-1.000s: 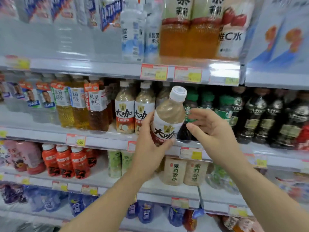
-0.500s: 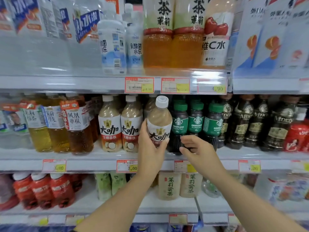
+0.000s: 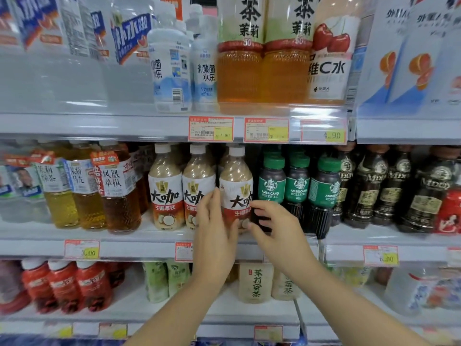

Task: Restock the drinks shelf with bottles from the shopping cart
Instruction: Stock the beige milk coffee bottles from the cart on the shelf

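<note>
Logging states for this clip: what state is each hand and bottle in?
latte bottle: upright, capped, base hidden by hands.
left hand: grips the latte bottle's left side.
right hand: fingers curled at its right side; grip unclear.
two matching bottles: upright, capped, left of it.
Americano bottles: upright, capped.
</note>
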Demonstrator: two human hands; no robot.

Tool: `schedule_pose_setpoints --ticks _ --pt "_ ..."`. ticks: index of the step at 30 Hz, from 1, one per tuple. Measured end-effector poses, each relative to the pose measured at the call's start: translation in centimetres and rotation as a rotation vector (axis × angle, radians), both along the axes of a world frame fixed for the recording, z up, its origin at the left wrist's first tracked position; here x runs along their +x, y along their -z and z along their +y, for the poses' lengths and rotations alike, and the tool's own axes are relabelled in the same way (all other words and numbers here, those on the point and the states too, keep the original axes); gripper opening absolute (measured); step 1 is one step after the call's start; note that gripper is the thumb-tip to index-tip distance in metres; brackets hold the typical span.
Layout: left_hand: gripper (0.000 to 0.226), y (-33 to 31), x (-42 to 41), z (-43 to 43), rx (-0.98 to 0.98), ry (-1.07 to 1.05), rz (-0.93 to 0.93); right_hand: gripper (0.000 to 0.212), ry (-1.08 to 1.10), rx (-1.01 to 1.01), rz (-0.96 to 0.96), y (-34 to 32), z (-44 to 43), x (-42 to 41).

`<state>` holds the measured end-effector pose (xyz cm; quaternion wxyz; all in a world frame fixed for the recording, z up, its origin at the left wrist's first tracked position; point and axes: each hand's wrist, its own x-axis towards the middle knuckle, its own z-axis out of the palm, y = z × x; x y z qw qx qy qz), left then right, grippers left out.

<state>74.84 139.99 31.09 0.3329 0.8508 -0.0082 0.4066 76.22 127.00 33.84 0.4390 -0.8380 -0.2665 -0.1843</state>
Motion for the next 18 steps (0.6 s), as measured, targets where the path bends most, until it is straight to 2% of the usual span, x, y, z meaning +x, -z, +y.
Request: schedule_pose_setpoints --ticks 3,6,12,18 --pt "0.058 -0.4 -1.0 3.4 0.051 -0.129 -0.141 0.059 -0.018 -0.004 -0.018 0.7 2.3 -0.1" --pt "0.067 -1.1 -0.8 6.7 0.009 -0.232 -0.092 0.068 0.041 0.059 0.016 1.3 4.5 0.4" --pt "0.087 -1.1 0.4 9.1 -0.004 -0.180 0.031 0.069 0.211 0.286 0.024 1.9 7.9 1.4" --pt "0.095 -0.7 1.6 9.3 0.014 -0.156 -0.016 0.067 0.435 0.480 0.018 1.9 10.1 2.1"
